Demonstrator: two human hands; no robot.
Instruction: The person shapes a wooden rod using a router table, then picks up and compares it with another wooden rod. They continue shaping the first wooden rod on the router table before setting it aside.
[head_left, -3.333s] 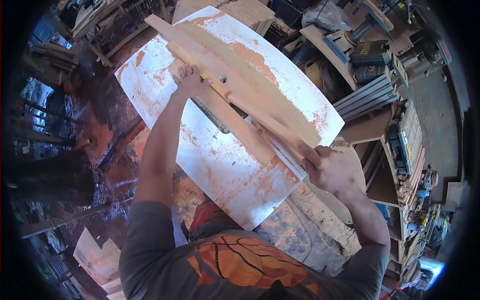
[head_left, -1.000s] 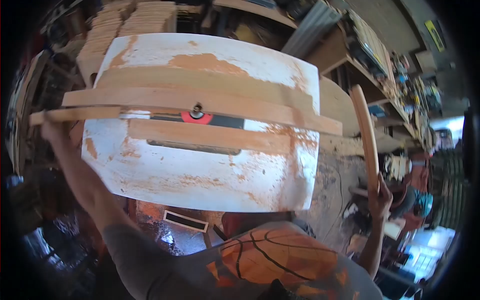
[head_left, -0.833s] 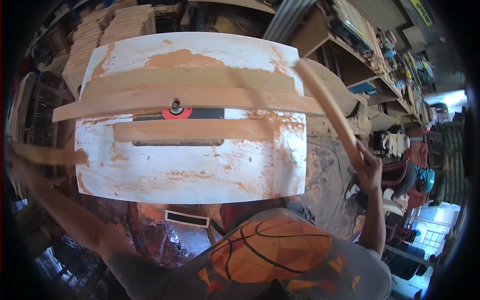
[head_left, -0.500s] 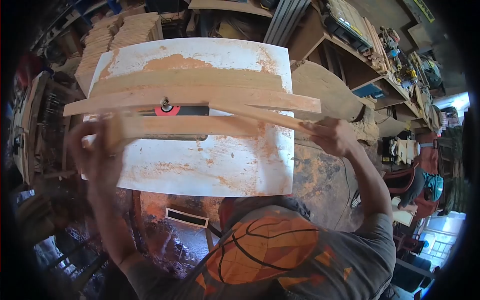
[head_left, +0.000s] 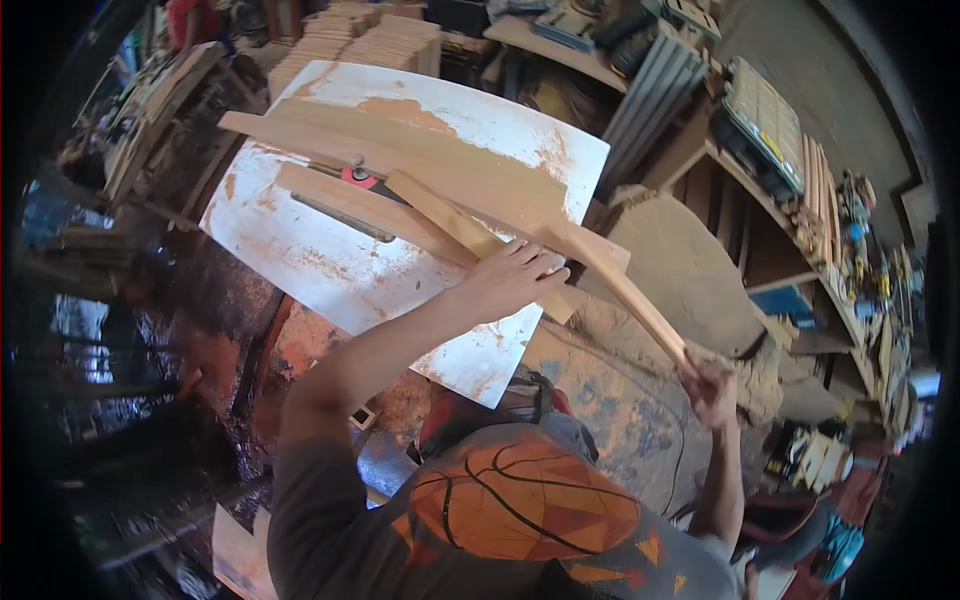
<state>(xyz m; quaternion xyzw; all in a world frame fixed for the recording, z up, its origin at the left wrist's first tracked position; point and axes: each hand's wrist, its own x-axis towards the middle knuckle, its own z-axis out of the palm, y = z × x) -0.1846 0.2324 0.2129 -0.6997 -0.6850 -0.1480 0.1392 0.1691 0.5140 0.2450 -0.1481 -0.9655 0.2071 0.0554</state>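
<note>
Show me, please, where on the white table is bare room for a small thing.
The white table has two dusty but free patches: between the slot and the near edge, and between the far board and the far edge. It is crowded in the middle, with boards beside the metal bit, and at the right, by the left hand.

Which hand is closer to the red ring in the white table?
Left. The left hand is over the table, right of the red ring; the right hand is farther right, beyond the table's edge, gripping a wooden strip.
</note>
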